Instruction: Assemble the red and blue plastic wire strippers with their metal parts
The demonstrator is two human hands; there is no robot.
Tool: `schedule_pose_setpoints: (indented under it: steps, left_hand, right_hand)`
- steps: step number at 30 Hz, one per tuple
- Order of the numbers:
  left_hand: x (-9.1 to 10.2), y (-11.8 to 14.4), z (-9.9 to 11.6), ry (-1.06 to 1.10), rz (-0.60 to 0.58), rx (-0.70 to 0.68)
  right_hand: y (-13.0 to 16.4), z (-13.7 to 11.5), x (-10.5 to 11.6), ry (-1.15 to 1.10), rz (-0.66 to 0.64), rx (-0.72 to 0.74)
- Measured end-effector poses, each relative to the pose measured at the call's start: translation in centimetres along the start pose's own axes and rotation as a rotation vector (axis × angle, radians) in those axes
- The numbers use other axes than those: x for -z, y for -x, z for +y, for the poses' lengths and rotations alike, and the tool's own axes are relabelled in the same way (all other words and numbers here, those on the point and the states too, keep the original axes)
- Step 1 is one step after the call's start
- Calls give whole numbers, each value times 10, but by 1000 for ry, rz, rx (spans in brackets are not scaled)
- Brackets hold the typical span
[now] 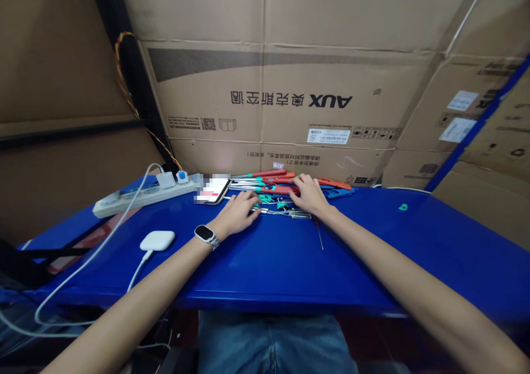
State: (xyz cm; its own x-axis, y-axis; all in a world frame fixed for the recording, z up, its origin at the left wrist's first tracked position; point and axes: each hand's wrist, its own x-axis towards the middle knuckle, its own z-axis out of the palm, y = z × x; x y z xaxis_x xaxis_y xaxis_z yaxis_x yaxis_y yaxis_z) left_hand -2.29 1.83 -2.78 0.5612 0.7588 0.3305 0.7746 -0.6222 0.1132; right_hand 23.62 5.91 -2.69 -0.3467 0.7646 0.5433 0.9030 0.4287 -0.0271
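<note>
A pile of thin screwdrivers [273, 182] with red and teal handles lies at the far side of the blue table [290, 263]. My left hand [240, 211], with a smartwatch [206, 235] on its wrist, rests palm down on the near end of the pile, fingers on a clear-handled screwdriver [290, 214]. My right hand [308, 193] lies flat over the red handles, fingers spread. Whether either hand grips a tool cannot be told. A single thin metal shaft [319, 236] lies loose just below my right wrist.
A phone [213, 190] lies left of the pile. A white power strip [141, 195] with plugs and a white charger case [157, 240] with its cable sit at the left. A small teal piece [403, 206] lies at the right. Cardboard boxes [290, 103] wall the back.
</note>
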Motion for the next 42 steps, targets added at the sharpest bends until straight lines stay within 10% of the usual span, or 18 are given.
schedule_pose_setpoints:
  steps: [7, 15, 25, 42]
  left_hand:
    - [5, -30, 16, -13, 22, -81]
    - [-29, -101, 85, -2, 14, -214]
    - [-65, -195, 130, -50, -124, -146]
    - [-21, -122, 100, 62, -25, -213]
  right_hand:
    - [41, 30, 21, -109, 23, -110]
    - [76, 80, 40, -60, -70, -298]
    - [60, 108, 34, 55, -245, -334]
    - [82, 85, 50, -273, -20, -66]
